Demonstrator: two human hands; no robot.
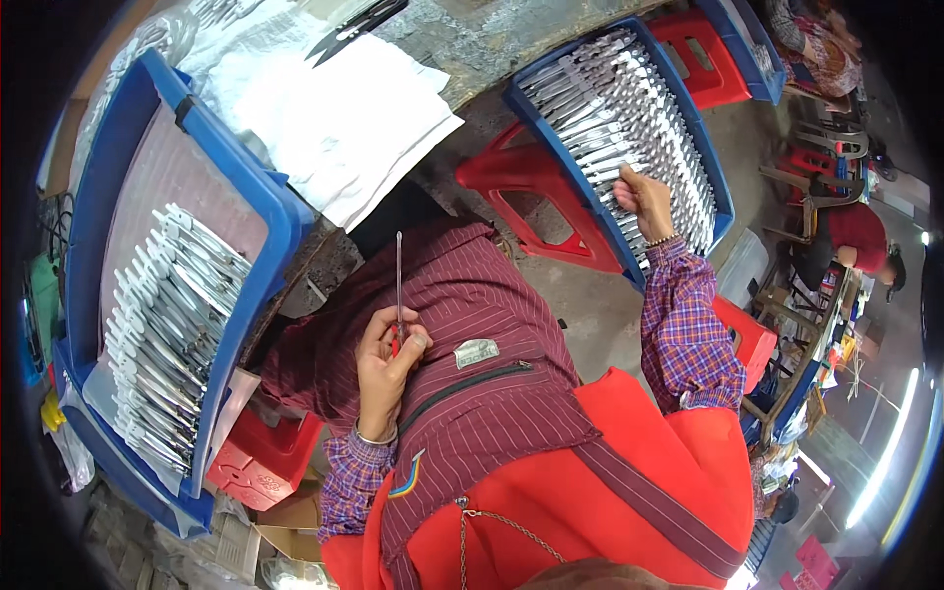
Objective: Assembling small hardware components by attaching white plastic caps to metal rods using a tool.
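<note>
My left hand (387, 366) is closed over my lap around a slim upright rod (399, 280) with a red lower part, which looks like a small screwdriver. Out to the right, my right hand (645, 201) has its fingers pinched together over a blue tray (562, 140). Rows of slim silver pieces (615, 98) with pale ends are packed in this tray. What the right fingers grip, if anything, is hidden. On my left, another blue tray (273, 211) holds similar silver and white pieces (172, 339), heaped in its nearer half.
White cloth or paper (344, 118) lies on the worn table ahead, with black scissors (359, 28) beyond it. A red stool (531, 211) stands under the right tray, and a red stool (261, 457) is by the left one. Other people (865, 241) sit farther right.
</note>
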